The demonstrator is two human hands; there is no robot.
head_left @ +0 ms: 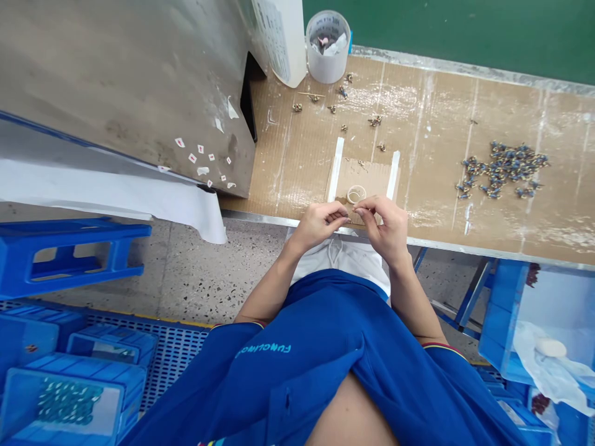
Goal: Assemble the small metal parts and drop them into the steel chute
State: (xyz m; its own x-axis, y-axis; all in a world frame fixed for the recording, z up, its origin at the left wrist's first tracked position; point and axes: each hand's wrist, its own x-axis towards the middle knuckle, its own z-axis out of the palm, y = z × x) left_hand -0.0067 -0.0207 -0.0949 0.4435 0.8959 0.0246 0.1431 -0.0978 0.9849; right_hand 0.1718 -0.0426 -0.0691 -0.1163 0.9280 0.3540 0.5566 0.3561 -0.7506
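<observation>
My left hand (320,223) and my right hand (385,224) meet at the front edge of the cardboard-covered bench (432,186). Both are pinched together on a tiny part between the fingertips, too small to name. Just beyond the fingers a pale rubber band (356,194) lies on a small cardboard pad (362,179) framed by two white tape strips. A heap of small blue and brass parts (502,168) lies on the bench to the right, well away from either hand.
Loose brass parts (344,111) are scattered at the back by a white cup (328,46) of scraps. A grey metal cabinet (130,87) stands at left. Blue crates (65,396) and a blue stool (69,254) sit on the floor left; blue bins (534,322) stand at right.
</observation>
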